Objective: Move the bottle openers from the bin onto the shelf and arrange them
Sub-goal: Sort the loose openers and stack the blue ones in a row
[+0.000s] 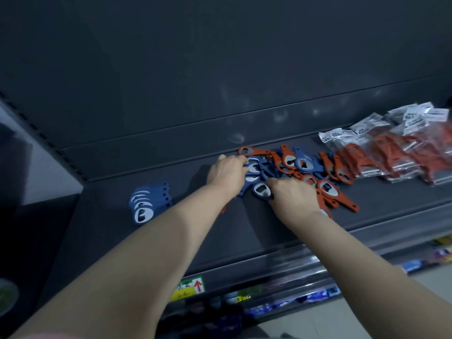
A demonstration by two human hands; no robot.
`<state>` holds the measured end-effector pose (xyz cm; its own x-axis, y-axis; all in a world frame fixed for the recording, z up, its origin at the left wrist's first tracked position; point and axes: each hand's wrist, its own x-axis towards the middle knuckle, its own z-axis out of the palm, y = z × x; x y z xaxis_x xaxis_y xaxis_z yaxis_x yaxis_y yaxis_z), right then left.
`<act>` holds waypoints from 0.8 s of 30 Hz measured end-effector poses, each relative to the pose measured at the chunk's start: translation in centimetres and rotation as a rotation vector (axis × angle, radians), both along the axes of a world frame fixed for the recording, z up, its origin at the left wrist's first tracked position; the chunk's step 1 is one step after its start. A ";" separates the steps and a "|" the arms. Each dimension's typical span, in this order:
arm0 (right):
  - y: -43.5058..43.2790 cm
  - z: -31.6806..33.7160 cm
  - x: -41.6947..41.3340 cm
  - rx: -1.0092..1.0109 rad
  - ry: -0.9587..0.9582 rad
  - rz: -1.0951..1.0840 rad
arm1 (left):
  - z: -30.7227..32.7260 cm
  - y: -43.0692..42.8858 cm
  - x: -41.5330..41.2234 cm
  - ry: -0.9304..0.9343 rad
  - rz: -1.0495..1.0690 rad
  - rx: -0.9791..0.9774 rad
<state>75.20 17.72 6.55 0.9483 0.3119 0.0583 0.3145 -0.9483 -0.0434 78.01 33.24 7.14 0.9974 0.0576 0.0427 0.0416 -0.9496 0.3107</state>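
Blue openers get sorted: left hand and right hand grip some in the pile, which should next join the stack.

- Place: a retail shop; a dark metal display shelf is running left to right, with a slotted upright rising at the far left.
- Near edge: a label strip is carrying a yellow and green price tag with a red arrow.
- Far right: bagged red goods are lying together, each wearing a printed label.
- Middle: many identical bottle openers are lying in bulk.
- Below: blurred packaged stock is sitting on lower shelving.
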 end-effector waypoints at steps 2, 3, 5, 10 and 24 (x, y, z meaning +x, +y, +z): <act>-0.4 0.1 0.4 0.002 0.068 -0.012 | 0.1 -0.5 0.5 0.053 0.016 0.012; -0.6 0.1 0.6 -0.004 0.093 -0.002 | 0.0 -0.7 0.7 0.068 0.023 0.034; -0.7 0.1 0.8 -0.022 0.135 0.024 | -0.1 -0.8 0.9 0.080 0.034 0.100; -1.0 -0.2 0.5 0.012 0.200 0.046 | 0.5 -0.7 -0.5 0.305 0.115 0.101; -2.6 1.0 0.1 -0.067 0.250 0.037 | -1.2 -1.9 0.0 0.180 -0.038 0.052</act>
